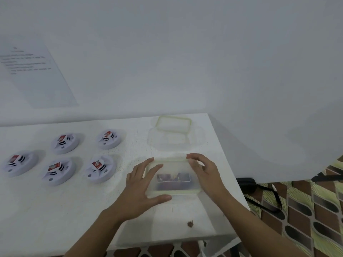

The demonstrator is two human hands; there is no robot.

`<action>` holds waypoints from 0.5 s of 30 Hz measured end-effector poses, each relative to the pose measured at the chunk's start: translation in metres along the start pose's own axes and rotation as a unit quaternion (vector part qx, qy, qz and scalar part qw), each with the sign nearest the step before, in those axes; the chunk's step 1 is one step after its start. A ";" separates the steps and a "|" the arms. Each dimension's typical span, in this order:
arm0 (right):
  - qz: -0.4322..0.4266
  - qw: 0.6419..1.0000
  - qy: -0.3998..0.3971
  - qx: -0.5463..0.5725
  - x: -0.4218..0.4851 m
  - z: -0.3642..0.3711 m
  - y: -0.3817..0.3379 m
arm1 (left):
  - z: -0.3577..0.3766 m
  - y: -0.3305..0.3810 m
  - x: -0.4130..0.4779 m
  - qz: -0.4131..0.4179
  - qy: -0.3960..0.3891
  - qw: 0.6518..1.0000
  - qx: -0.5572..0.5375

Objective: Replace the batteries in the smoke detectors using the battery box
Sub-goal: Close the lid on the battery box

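Where the white table (55, 210) bearing the battery box (172, 169) ends, patterned floor (306, 219) shows.

No words can be read here. A sheet of paper (37, 71) on the wall (185, 52) carries several printed lines, too blurred to read. The red-and-white labels on the batteries (97, 163) in the smoke detectors (104, 175) are illegible as well.

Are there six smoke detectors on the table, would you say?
No, only five smoke detectors lie on the table, each bearing a red battery.
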State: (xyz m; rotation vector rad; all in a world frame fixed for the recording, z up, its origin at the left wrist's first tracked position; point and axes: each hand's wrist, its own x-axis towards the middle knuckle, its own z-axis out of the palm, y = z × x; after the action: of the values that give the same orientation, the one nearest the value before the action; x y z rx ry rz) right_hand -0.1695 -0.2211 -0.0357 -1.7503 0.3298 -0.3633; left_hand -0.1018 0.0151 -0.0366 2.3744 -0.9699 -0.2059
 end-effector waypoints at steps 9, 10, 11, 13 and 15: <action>-0.115 0.934 -0.217 -0.260 -0.010 -0.015 -0.003 | 0.005 -0.011 0.005 0.042 -0.008 0.998 0.045; -0.114 0.937 -0.213 -0.253 -0.009 -0.015 -0.002 | 0.004 -0.013 0.005 0.049 -0.017 0.997 0.051; -0.116 0.937 -0.210 -0.254 -0.009 -0.015 -0.002 | 0.003 -0.014 0.006 0.054 -0.024 0.997 0.059; -0.125 0.935 -0.200 -0.264 -0.009 -0.012 0.000 | 0.001 -0.015 0.007 0.062 -0.026 0.995 0.073; -0.131 0.938 -0.187 -0.263 -0.008 -0.010 0.000 | 0.001 -0.017 0.010 0.073 -0.014 0.993 0.090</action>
State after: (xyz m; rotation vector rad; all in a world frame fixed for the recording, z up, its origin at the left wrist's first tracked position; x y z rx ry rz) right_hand -0.1803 -0.2265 -0.0343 -2.3506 -0.0983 -0.1237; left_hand -0.0846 0.0173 -0.0460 2.4533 -1.2159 -0.0989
